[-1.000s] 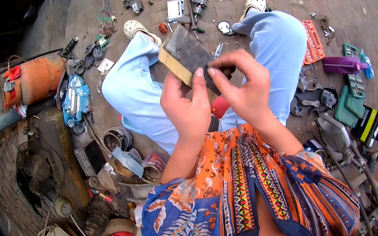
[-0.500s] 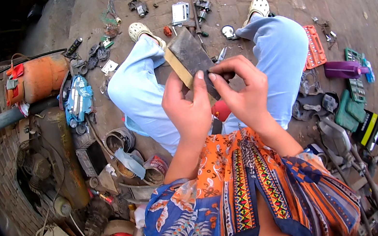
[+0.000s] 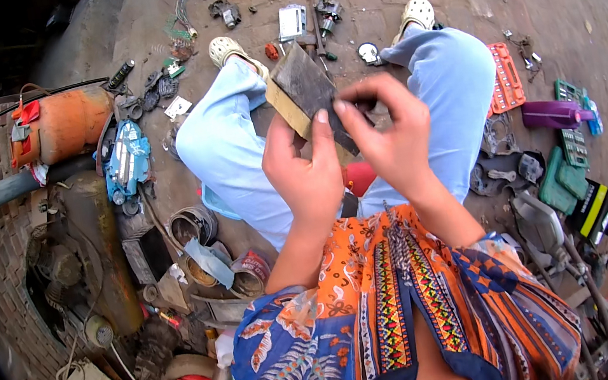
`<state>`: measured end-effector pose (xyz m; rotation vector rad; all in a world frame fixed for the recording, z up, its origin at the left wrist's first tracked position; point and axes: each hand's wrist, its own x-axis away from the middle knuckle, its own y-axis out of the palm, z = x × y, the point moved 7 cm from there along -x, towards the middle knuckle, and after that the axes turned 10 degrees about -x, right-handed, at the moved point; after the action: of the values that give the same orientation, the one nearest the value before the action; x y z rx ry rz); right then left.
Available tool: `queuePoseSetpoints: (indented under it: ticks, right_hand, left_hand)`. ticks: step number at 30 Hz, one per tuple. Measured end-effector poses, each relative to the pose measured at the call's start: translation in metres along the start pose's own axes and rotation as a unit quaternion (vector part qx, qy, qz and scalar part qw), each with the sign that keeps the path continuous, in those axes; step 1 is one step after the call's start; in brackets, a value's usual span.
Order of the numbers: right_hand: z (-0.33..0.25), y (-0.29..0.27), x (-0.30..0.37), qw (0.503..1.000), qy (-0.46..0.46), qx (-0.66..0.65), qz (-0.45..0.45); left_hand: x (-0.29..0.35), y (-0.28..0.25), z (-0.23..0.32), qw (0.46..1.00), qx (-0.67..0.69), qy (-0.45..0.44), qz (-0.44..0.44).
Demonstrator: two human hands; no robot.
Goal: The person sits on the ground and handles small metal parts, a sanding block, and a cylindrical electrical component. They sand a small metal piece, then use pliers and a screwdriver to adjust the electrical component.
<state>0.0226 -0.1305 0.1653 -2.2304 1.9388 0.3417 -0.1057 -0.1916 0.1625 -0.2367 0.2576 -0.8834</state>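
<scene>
Block (image 3: 304, 84) sits tilted in the left hand (image 3: 300, 165), in front of the lap and between the two knees. Its dark face is turned up to view, and its tan side faces left. The left hand is grasping it by the near end: the thumb (image 3: 321, 128) lies over the dark face, while the other fingers go round the tan side and underneath, where they are mostly hidden. The far end juts out beyond the hand, away from the body.

The right hand (image 3: 395, 129) is at the block's right edge, fingers bent, with the tips of thumb and forefinger close together there, just beside the left thumb. Whether they pinch that edge or a small piece against it, I cannot tell.

Below the hands, a red thing (image 3: 359, 175) shows between the thighs, partly covered. The jeans (image 3: 453, 81) flank the block on both sides, and each foot wears a pale clog (image 3: 417, 13).

On the ground beyond the block lie a white box (image 3: 292, 22) and a small orange lump (image 3: 271, 52). To the right of the knees are a red case (image 3: 505, 77) and a purple bottle (image 3: 551, 115). To the left are an orange tank (image 3: 66, 125) and a blue bag (image 3: 128, 163), with a tin (image 3: 252, 272) near the left forearm.
</scene>
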Motion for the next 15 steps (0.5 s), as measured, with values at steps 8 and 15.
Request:
queuePoseSetpoints:
  ticks: [8, 15]
  right_hand:
    - [-0.003, 0.000, -0.002, 1.000, -0.026, 0.010, 0.000]
    - [-0.004, 0.002, -0.011, 0.998, -0.060, 0.026, 0.001]
  left_hand:
    - [0.002, -0.001, -0.001, 1.000, -0.016, 0.009, 0.006]
    - [-0.004, 0.001, -0.003, 1.000, 0.012, -0.014, -0.008]
